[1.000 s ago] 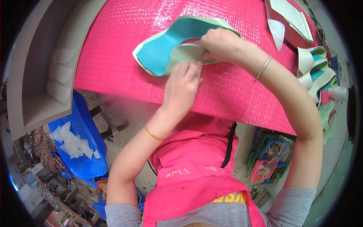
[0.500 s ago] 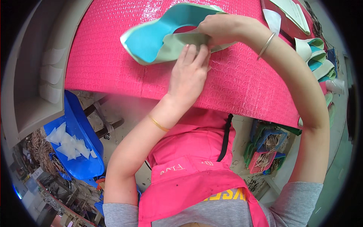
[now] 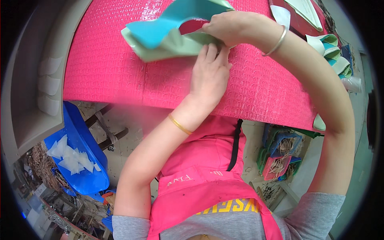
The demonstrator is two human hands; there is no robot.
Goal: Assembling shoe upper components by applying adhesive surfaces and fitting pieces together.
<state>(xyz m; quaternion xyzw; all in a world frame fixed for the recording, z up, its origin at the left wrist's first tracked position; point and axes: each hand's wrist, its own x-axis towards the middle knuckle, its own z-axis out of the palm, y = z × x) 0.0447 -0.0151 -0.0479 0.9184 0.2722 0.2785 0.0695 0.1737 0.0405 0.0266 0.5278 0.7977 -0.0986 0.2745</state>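
Note:
A floppy piece like a shoe upper, pale green outside and turquoise inside, is tilted over the pink table cover. Its curved edge surrounds an opening in the middle. My right hand, a silver bangle on its wrist, is closed on the piece's right end; its fingertips are mostly hidden. On the near edge, my left hand presses and grips the pale green material with bent fingers, just below the right hand. A gold bracelet circles my left wrist.
Similar green and turquoise pieces are stacked at the far right, near folded pale pieces. A grey shelf unit borders the table's left. Below stand a blue bin with white triangular scraps and, on the right, several coloured baskets.
The piece's left end has tipped and risen, showing more of its pale green outside. My left hand has slid right along the near edge, closer to my right hand.

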